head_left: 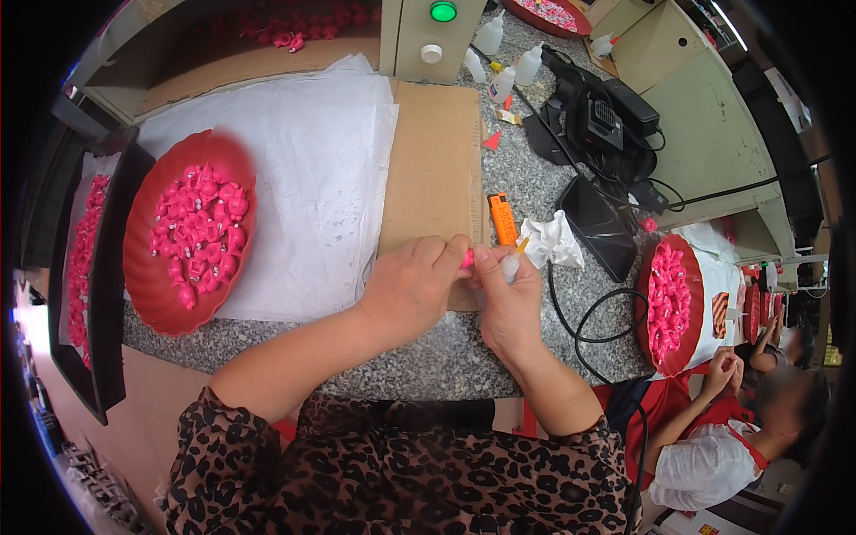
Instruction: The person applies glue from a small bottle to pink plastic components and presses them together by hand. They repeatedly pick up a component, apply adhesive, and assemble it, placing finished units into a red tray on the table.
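Left hand [415, 285]: pinches one small pink piece [468, 259] over the right edge of the cardboard [432, 169]. Right hand [511, 308]: meets it, gripping a yellow-tipped bottle [510, 267]. Red dish [139, 263] stands left.

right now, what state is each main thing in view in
Left hand, closed on the pink piece
Pink piece, pinched between both hands
Right hand, curled around the small bottle
Small bottle, tilted, partly covered
White paper wad, crumpled
Orange tool, lying flat
Red dish, partly filled with pink pieces
Black tray, also holding pink pieces
Cardboard sheet, flat
Green button, apparently lit
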`<state>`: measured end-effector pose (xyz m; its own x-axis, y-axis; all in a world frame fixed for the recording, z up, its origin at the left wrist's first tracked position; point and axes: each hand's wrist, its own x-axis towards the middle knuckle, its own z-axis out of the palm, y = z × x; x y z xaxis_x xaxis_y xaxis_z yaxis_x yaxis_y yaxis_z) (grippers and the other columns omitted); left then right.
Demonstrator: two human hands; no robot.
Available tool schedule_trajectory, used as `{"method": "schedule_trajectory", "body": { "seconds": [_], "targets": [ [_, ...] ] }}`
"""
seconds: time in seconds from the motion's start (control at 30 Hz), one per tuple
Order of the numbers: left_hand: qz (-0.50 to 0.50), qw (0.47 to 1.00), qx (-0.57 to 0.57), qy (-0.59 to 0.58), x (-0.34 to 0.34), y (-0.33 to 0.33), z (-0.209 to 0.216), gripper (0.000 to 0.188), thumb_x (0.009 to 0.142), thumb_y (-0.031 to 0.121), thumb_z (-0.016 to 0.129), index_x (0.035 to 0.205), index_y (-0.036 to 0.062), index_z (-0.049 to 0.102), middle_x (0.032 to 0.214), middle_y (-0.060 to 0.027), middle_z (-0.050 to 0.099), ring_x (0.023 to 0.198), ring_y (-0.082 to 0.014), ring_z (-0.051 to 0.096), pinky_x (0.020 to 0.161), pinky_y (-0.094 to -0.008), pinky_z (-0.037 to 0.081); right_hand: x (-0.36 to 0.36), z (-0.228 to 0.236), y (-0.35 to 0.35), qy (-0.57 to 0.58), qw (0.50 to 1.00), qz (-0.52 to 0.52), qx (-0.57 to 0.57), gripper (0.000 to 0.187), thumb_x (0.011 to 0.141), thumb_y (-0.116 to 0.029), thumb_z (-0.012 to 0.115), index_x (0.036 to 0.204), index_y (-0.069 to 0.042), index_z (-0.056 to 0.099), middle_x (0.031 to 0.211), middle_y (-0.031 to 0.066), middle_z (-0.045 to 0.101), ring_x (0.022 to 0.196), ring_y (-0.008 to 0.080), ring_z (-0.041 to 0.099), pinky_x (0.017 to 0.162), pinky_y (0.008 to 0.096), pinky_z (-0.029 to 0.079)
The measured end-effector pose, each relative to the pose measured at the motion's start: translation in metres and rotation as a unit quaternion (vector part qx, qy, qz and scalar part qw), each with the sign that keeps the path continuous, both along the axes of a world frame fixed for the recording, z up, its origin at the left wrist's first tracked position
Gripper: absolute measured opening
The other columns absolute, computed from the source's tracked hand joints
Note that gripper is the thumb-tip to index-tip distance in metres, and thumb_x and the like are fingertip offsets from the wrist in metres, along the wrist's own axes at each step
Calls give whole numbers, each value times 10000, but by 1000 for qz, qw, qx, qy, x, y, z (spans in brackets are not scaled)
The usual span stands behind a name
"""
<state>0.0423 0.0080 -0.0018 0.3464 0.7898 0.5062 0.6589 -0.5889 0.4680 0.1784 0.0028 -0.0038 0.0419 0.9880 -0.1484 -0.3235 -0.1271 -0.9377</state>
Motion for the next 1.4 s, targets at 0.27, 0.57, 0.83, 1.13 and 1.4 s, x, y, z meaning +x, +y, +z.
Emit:
{"method": "schedule_trajectory", "body": {
  "seconds": [0.27, 0.57, 0.83, 1.13, 1.4],
  "targets": [
    [-33, 995, -35, -82, -3, 4, -1, 374, 766, 127, 585, 1102, 14, 466, 779, -104, 510, 690, -253, 549, 564, -346, 448, 6, 12, 5, 143, 986, 46, -74, 126, 836, -131, 584, 750, -50, 539, 674, 12, 532, 600, 76, 472, 584, 233, 400],
    [-32, 978, -110, -177, 0, 3, -6, 364, 771, 97, 595, 1095, 8, 454, 898, -163, 546, 797, -321, 553, 689, -379, 448, 15, 11, 9, 164, 979, 85, -90, 106, 835, -129, 579, 781, -40, 561, 690, 16, 548, 606, 77, 493, 582, 215, 409],
    [-36, 987, -47, -148, 0, 7, -7, 289, 716, 27, 634, 960, 28, 479, 780, -130, 484, 668, -291, 510, 566, -355, 420, 15, 10, 11, 128, 982, 100, -100, 135, 817, -136, 604, 854, -8, 581, 736, 39, 592, 611, 73, 506, 576, 195, 412],
    [-31, 993, -28, -111, 0, 6, -9, 294, 700, 17, 639, 956, 40, 496, 748, -114, 454, 621, -265, 495, 504, -346, 407, 17, 9, 13, 126, 979, 103, -123, 120, 809, -125, 604, 841, -12, 582, 710, 30, 572, 600, 70, 499, 562, 186, 400],
    [-21, 993, -21, -116, 0, 5, -8, 284, 673, -18, 629, 935, 50, 545, 733, -106, 437, 601, -260, 496, 486, -348, 407, 16, 8, 13, 134, 979, 112, -109, 112, 806, -115, 602, 842, -9, 593, 708, 23, 563, 588, 66, 493, 553, 183, 394]
  ]
}}
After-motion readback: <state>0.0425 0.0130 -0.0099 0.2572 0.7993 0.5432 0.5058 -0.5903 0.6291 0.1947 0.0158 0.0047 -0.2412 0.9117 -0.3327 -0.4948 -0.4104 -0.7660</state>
